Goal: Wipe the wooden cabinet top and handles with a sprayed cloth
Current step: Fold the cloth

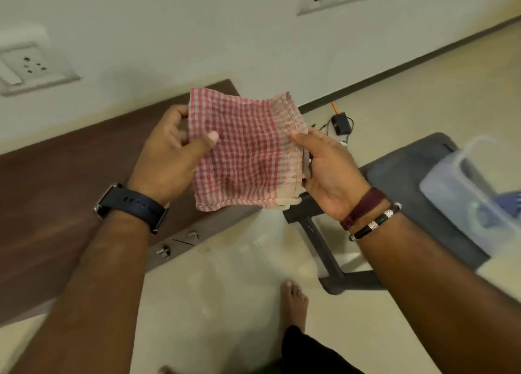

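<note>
Cloth [242, 150] between two hands, left hand [169, 153], right hand [327, 170]

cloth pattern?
Pink-and-cream checks on the cloth, with a plainer right edge; head view.

Pink-and-cream checked cloth [242, 150]; dark brown cabinet top [56, 193]; black watch [132, 205]

Dark wooden cabinet top [53, 193] against white wall, bare. Grey plastic stool [400, 173] beside it carries translucent lidded container [473, 193]. Cream tiled floor [225, 303] holds stool, black adapter [339, 123] with wires, bare foot [293, 303].
</note>
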